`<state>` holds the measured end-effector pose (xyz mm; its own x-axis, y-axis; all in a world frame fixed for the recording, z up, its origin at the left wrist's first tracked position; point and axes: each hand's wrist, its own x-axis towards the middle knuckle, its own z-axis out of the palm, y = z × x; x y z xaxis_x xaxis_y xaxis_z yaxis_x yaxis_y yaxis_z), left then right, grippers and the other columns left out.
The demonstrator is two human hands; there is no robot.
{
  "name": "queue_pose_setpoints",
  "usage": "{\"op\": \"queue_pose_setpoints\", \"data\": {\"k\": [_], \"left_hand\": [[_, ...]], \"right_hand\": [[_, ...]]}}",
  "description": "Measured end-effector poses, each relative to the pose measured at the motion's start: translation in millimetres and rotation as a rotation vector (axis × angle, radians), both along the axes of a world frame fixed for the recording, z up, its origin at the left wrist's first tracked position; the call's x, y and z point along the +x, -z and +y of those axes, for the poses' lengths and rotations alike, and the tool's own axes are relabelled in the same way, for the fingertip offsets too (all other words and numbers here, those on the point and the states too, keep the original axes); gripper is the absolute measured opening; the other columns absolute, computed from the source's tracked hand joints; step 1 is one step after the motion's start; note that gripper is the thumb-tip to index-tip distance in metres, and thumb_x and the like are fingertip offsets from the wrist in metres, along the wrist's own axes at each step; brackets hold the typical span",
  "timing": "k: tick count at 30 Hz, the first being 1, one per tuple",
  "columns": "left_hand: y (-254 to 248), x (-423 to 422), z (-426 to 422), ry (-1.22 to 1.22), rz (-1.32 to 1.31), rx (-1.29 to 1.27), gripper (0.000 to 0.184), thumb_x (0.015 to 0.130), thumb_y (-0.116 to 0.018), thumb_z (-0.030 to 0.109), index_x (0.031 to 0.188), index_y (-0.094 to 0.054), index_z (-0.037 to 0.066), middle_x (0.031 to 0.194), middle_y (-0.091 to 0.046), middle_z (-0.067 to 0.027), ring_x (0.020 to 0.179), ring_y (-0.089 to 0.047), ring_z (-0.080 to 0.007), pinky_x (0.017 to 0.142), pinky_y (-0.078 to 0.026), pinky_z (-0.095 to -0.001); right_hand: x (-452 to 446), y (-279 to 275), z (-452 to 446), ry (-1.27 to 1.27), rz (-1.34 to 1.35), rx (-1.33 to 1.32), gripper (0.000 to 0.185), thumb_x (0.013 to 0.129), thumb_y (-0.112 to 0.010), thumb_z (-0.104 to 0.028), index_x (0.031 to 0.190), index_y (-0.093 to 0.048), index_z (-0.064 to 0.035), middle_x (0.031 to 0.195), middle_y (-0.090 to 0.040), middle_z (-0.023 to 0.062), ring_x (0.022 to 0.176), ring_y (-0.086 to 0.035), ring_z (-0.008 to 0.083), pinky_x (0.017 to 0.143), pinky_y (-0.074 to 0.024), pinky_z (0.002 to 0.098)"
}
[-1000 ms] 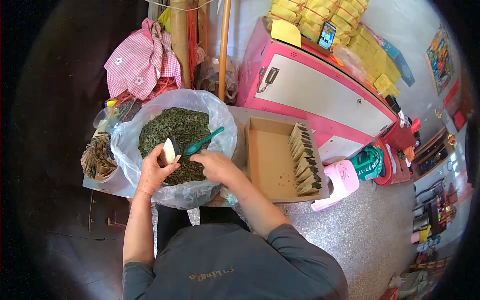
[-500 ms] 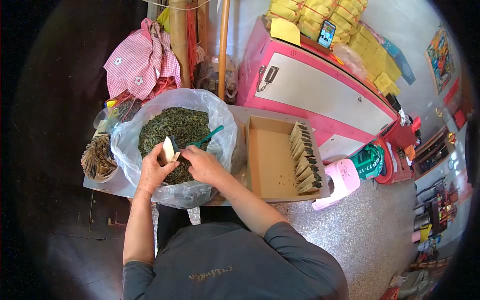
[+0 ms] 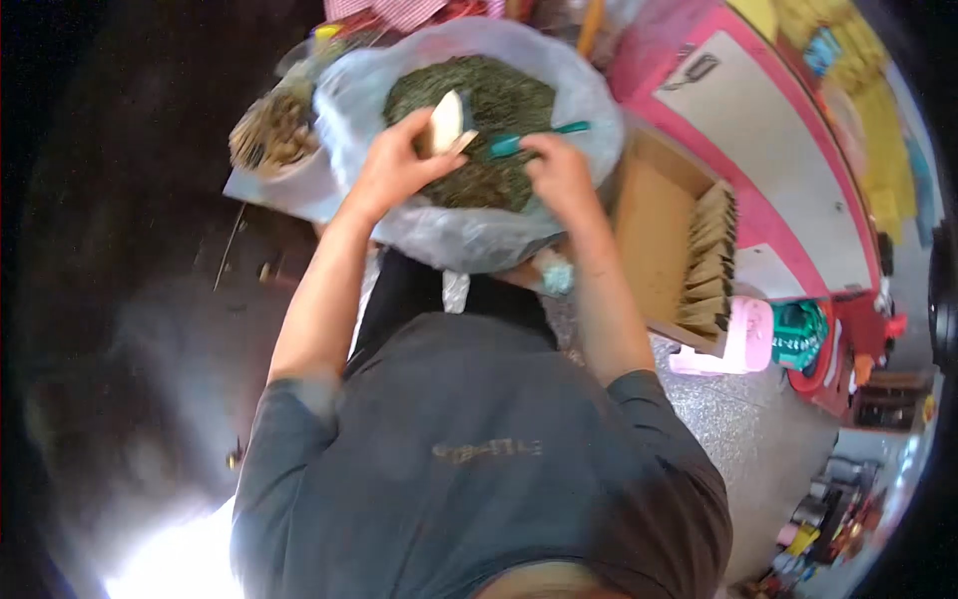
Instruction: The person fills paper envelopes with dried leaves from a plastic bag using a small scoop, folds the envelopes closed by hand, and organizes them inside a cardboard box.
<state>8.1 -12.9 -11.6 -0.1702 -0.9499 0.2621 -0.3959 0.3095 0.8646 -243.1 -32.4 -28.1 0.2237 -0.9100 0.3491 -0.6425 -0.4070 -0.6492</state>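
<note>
Left hand (image 3: 397, 165) pinches paper packet (image 3: 445, 124), right hand (image 3: 561, 172) curls fingers by green spoon (image 3: 506, 147) (grip unclear), leaves (image 3: 486, 185) open between, inside plastic bag (image 3: 592, 92) rim

Informal workroom, leaf-filled bag (image 3: 459, 240), pink cabinet (image 3: 773, 150)

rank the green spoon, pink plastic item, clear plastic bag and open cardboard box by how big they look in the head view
1. clear plastic bag
2. open cardboard box
3. pink plastic item
4. green spoon
</note>
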Motion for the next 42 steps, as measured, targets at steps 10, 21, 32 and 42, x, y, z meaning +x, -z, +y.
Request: {"op": "queue_pose_setpoints", "data": {"k": [10,21,32,42], "left_hand": [[4.3,11.0,2.7,-0.053,-0.004,0.008,0.055,0.074,-0.082,0.019,0.12,-0.057,0.003,0.095,-0.064,-0.0027,0.086,-0.058,-0.0095,0.079,-0.049,-0.0271],[3.2,7.1,2.0,-0.053,0.064,0.036,0.053,0.069,-0.081,0.011,0.116,-0.058,0.001,0.085,-0.064,-0.0052,0.077,-0.057,-0.0113,0.069,-0.049,-0.0274],[12.3,6.0,-0.4,-0.031,0.152,0.051,0.057,0.069,-0.081,0.01,0.119,-0.056,0.004,0.089,-0.064,-0.0048,0.078,-0.057,-0.0106,0.071,-0.05,-0.0269],[11.8,3.5,-0.9,-0.03,0.13,0.03,0.051,0.069,-0.08,0.008,0.114,-0.057,0.003,0.084,-0.064,-0.0037,0.073,-0.055,-0.0098,0.065,-0.048,-0.0259]], "right_hand": [[7.4,-22.0,-5.3,0.249,0.334,-0.093,0.037,0.076,-0.057,-0.005,0.112,-0.063,-0.0088,0.109,-0.061,0.0181,0.094,-0.062,0.0377,0.082,-0.0487,0.0463],[-10.8,-30.4,-24.7,0.321,0.685,-0.151,0.012,0.075,-0.058,-0.008,0.081,-0.068,-0.0046,0.098,-0.058,0.0188,0.099,-0.057,0.0351,0.082,-0.0491,0.0455],[-4.0,-41.2,-10.6,0.155,0.52,-0.114,0.014,0.072,-0.063,-0.011,0.084,-0.063,-0.0047,0.071,-0.063,0.0192,0.074,-0.063,0.039,0.069,-0.0485,0.05],[16.8,-22.0,-12.8,0.064,-0.313,0.006,0.017,0.068,-0.066,-0.003,0.084,-0.064,-0.0029,0.077,-0.063,0.0115,0.073,-0.063,0.0259,0.067,-0.0489,0.0341]]}}
